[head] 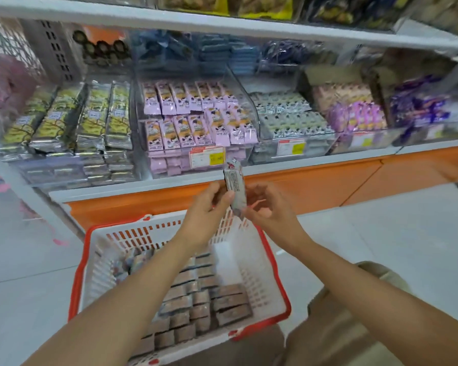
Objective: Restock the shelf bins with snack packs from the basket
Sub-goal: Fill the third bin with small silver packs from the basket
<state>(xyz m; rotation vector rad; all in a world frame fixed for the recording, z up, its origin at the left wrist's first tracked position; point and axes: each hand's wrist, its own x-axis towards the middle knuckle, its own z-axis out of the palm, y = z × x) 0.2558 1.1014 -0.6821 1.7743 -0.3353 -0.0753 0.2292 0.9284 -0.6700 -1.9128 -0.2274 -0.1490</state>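
Two hands meet mid-frame on one snack pack (234, 186), held upright with its long axis pointing up at the shelf. The left hand (209, 204) curls round its left edge, and the right hand (267, 207) pinches its lower right side, equally near. The pink-pack bin (196, 114) directly above looks well stocked. The basket (80, 273) below holds rows of brownish packs (222, 305).
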